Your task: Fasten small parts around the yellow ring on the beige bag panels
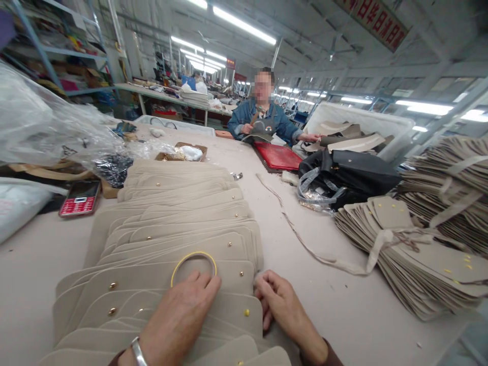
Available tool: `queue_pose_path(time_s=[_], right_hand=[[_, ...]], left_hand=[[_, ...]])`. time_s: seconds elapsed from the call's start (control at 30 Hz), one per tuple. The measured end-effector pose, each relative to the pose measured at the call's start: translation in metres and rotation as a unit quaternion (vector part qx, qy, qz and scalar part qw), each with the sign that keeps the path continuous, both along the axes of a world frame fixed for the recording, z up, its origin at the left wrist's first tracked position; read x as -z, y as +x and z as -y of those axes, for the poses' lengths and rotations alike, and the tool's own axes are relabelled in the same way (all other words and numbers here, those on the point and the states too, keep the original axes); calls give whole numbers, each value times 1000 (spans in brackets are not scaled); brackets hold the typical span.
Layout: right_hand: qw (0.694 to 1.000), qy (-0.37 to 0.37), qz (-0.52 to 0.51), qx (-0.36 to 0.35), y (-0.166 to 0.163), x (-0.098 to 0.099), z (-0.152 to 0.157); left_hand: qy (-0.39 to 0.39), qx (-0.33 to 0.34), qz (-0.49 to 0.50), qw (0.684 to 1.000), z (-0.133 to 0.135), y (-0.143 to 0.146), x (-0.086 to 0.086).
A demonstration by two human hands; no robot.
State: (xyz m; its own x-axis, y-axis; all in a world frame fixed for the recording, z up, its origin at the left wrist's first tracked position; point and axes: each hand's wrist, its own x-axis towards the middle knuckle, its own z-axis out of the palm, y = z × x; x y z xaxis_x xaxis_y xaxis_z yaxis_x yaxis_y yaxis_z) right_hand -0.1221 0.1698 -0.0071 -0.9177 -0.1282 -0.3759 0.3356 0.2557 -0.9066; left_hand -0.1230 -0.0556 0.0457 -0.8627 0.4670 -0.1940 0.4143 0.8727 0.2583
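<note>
My left hand (183, 310) is closed on the near side of a thin roll of yellow tape (194, 253), just above the beige panels. My right hand (284, 305) is at the right edge of those panels, fingers curled and pressed together; I cannot make out what, if anything, is in them. Overlapping beige panels (183, 229) with rounded corners run in a long row away from me. Small gold studs (229, 244) show on several of them. Near my right hand, one panel carries a small yellow piece (247, 312) where a stud would sit.
At right lie a tied bundle of beige panels (415, 254), a cloth strip (305, 249) and a black bag (354, 170). A red-keyed phone (80, 198) and plastic bags (46, 112) are at left. Across the table, a person (263, 119) sits behind a red board (277, 156).
</note>
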Motion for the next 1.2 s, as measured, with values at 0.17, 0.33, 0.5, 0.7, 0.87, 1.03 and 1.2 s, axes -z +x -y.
queue_pose_path(time_s=[0.17,0.33,0.5,0.7,0.87,1.03,1.2], right_hand=[[994,104,16,29,-8,2,7],[993,112,3,24,-13,2,8],[975,174,-141,13,-22,-13,13],[955,181,-236,11,-44,-29,17],[967,116,-225,34,-37,-22,13],[963,68,-255,-61,-10,-46,22],[922,54,-358,-138,-5,-59,38]], left_hand=[[5,9,-14,1000,0,1,2],[23,13,20,999,5,7,2],[26,19,24,999,8,9,7],[88,13,-60,994,13,2,22],[267,39,-244,931,18,3,24],[286,43,-221,931,9,5,13],[252,43,-204,945,7,7,24]])
